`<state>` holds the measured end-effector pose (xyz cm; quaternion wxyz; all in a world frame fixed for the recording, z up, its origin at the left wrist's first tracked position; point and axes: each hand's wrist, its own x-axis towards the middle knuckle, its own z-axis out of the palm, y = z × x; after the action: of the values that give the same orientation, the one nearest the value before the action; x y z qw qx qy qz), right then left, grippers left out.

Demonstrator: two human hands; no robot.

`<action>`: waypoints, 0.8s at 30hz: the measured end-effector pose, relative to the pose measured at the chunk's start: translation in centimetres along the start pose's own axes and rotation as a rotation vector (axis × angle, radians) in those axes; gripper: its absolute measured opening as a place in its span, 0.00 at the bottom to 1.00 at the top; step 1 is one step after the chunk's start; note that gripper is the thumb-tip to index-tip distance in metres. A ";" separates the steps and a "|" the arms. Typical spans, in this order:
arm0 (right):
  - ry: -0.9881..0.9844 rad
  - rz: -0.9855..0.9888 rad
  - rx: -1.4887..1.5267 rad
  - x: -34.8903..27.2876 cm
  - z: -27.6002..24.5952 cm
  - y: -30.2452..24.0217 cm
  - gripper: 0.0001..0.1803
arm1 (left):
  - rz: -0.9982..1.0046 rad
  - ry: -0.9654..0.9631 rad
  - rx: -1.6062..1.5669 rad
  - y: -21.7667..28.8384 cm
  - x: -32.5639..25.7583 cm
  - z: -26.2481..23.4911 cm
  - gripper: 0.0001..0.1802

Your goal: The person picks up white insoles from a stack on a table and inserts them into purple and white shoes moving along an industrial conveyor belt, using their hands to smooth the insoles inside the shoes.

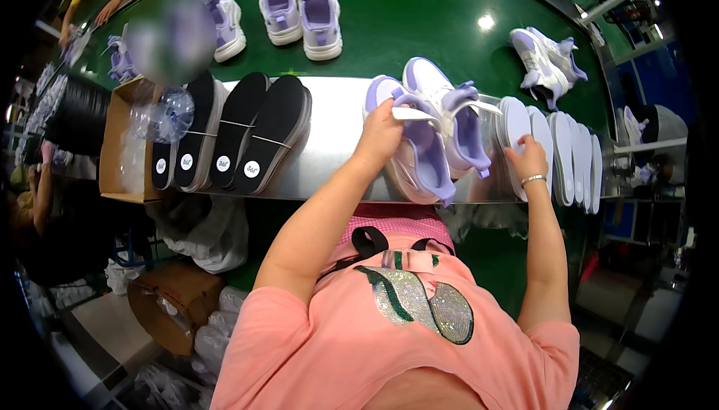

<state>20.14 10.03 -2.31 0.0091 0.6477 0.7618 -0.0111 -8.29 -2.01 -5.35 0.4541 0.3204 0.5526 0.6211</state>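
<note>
Looking down from the head camera, the person's left hand [380, 137] sits on the near lavender-and-white sneaker [419, 157], fingers closed over its tongue and collar, a pale tag sticking out just above them. That shoe lies on the steel ledge [329, 140] directly in front of the person, its long axis running from upper left to lower right, the opening facing the camera. Its partner, the second sneaker [449, 114], lies touching it on the right side and points much the same way.

The right hand [528, 161] is off to the right — fingertips resting on the nearest of a row of white insoles [558, 155] standing on edge along the ledge. Whether it has pinched one or only touches it, I cannot tell; the fingers look curled against the first insole's edge.

So the sneakers lie between the two hands, the left already on them, the insoles just beside the right.

Farther left on the ledge are stacked black insoles [247, 137] and a cardboard box [120, 140]. Beyond, on the green conveyor belt [419, 13], more pairs of sneakers [299, 9] wait, well apart from both hands.
</note>
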 end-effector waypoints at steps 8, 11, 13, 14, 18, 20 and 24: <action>0.012 -0.107 0.656 2.6 2.9 8.7 0.21 | 0.279 0.162 0.620 0.5 -3.5 2.4 0.25; 0.039 -0.247 0.376 2.1 0.2 5.8 0.18 | 0.185 0.103 0.589 1.3 -3.4 2.5 0.30; -0.017 -0.240 0.182 3.1 2.4 6.6 0.19 | 0.241 0.188 0.592 0.4 -3.4 2.8 0.30; 0.018 -0.287 0.140 3.2 3.3 7.0 0.18 | 0.240 0.194 0.587 0.6 -3.6 2.6 0.30; 0.048 -0.250 0.051 2.8 3.6 5.3 0.18 | 0.283 0.241 0.583 -0.1 -3.1 3.2 0.28; 0.095 -0.177 0.037 1.0 2.4 3.6 0.17 | 0.308 0.267 0.584 -0.2 -3.1 3.5 0.27; 0.027 -0.290 0.356 6.9 7.4 10.9 0.14 | 0.296 0.276 0.570 0.5 -3.5 3.5 0.26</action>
<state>29.82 18.43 -9.98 -0.1174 0.5229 0.8330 -0.1378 -3.86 -3.82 -3.86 0.1725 0.4238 0.7076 0.5385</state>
